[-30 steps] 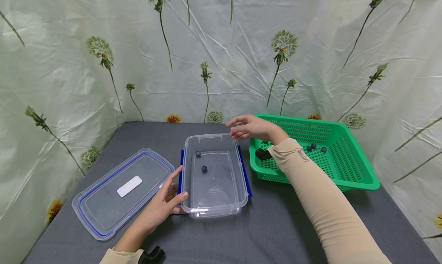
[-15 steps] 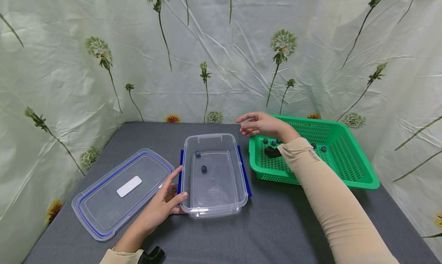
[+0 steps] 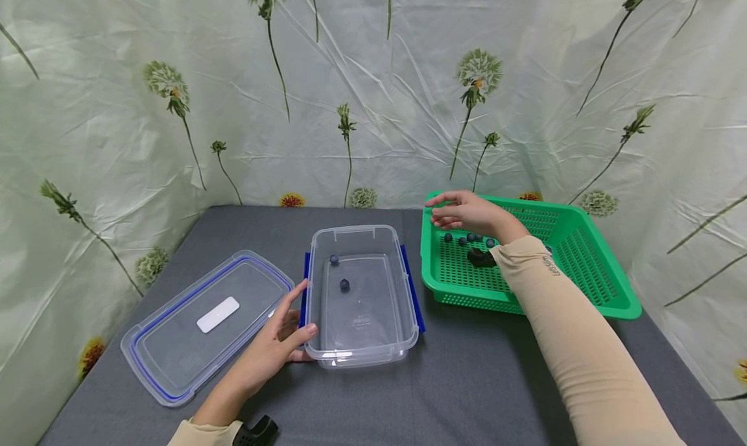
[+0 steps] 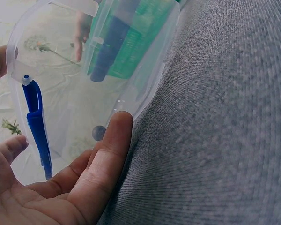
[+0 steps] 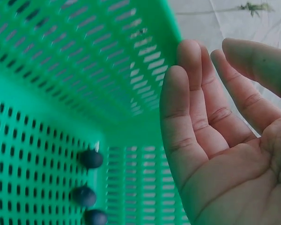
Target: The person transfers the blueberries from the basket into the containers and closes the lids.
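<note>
A clear plastic food container with blue side latches stands mid-table, with two blueberries on its floor. My left hand rests against its left side, index finger straight along the latch and thumb at the rim; the left wrist view has the fingers spread along the clear wall. Over the left end of a green slotted basket hovers my right hand, fingers loosely bent and nothing between them. Several blueberries lie in the basket below it; the right forearm hides part of its inside.
The container's lid, with a blue seal and a white label, lies flat to the left. A grey cloth covers the table. Behind hangs a pale curtain with a flower print.
My right hand has moved rightward from above the container's far right corner to over the basket, uncovering blueberries there. The left hand and the container have stayed put.
</note>
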Demonstrator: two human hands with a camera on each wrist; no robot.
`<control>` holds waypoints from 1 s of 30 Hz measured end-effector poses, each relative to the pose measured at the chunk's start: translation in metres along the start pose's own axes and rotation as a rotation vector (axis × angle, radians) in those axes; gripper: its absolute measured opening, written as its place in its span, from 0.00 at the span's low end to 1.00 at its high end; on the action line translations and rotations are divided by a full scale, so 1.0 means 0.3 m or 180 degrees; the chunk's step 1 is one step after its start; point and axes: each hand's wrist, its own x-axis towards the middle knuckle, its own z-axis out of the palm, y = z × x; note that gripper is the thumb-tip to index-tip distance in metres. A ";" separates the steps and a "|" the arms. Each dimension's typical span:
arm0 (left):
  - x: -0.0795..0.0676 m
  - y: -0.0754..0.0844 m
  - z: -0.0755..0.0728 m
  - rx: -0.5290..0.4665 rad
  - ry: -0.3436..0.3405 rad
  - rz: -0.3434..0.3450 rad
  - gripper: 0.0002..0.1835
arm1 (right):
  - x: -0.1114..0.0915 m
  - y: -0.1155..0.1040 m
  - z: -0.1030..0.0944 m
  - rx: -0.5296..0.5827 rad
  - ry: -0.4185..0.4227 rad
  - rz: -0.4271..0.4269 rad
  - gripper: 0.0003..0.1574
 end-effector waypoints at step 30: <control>-0.004 0.005 -0.006 0.0113 0.0022 -0.0044 0.43 | -0.001 0.114 -0.020 -0.0709 0.0101 0.0786 0.34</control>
